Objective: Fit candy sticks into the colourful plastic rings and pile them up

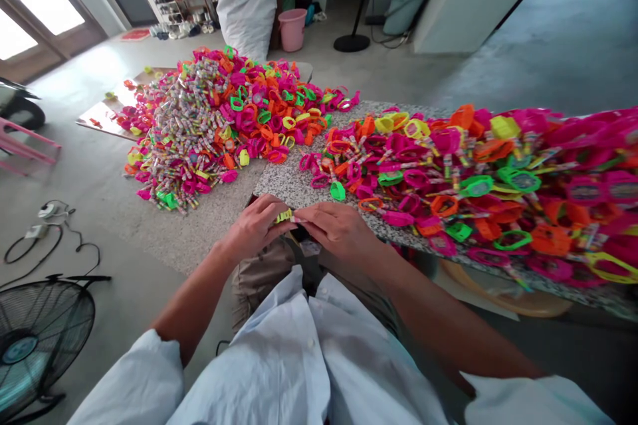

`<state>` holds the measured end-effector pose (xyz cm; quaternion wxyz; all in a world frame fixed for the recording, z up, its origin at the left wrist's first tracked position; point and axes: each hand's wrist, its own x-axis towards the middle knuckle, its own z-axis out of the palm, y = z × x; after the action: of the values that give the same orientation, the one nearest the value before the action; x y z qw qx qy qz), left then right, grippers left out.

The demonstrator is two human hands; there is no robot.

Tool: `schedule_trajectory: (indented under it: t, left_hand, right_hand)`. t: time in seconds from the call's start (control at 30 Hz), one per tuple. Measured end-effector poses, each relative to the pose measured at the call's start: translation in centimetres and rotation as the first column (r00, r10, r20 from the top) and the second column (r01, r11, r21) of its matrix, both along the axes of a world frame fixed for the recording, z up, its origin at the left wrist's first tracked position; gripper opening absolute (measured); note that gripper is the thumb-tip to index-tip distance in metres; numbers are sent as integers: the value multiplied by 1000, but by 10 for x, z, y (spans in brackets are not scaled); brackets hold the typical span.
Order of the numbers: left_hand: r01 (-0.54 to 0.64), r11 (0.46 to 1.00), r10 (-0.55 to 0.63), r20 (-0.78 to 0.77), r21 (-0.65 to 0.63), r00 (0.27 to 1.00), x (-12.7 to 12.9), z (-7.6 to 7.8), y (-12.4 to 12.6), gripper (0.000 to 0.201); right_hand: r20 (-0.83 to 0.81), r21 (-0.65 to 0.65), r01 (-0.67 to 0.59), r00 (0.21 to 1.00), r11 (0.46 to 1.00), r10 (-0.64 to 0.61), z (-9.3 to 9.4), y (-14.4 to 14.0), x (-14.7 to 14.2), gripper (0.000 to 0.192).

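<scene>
Close to my lap, at the table's near edge, my left hand (256, 226) is closed on a small yellow plastic toy watch (284, 216). My right hand (339, 229) meets it from the other side, its fingers pinched around a thin wrapped candy tube (295, 219) whose pale end shows at the yellow piece. Fingers cover most of both items. Just beyond my hands, on the speckled stone tabletop (284, 179), a heap of pink, orange, green and yellow toy watches (399, 179) stretches off to the right, many with candy tubes attached.
Ahead to the left lies a second heap of watches with loose wrapped candy tubes (184, 113). A white sack (252, 0), a pink bucket (292, 30) and a grey bucket (405, 10) stand behind. A black fan (44, 345) and cables (64, 229) are on the left floor.
</scene>
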<state>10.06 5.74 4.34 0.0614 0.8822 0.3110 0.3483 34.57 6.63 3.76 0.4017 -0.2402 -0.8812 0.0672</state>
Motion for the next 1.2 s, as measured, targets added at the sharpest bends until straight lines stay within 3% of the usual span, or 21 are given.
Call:
schedule_trajectory:
  t: [0.3,0.43,0.63,0.93,1.07,1.13,1.2]
  left_hand:
    - [-8,999,9,35,-40,999,3,2,3,21]
    - [14,999,-14,-1,-36,1000,0,-2,4,20]
    - [35,998,-36,-11,-58,999,1,-4,3,15]
    - [87,992,-70,179,-88,981,8,-6,3,15]
    - [56,991,-34,174,-122,984,9,-5,4,12]
    - [10,986,16,151,-166,988,8,-7,6,20]
    - [-82,979,113,167,-185,979,1,-13,13,43]
  right_hand:
    - [-35,25,15,999,1000,-14,5,-1,0,15]
    - [15,-126,-39,999,991,41,5,1,4,18]
    - [37,-329,-163,982,930,185,6,7,9,28]
    - [-107,-267,-146,987,952,122,0,1,2,33]
    - [-117,-284,-112,990,952,81,-3,1,-1,33]
    - [-74,-289,-69,996,955,49,-6,7,1,31]
    - [-22,-262,24,999,965,-31,-10,19,10,28]
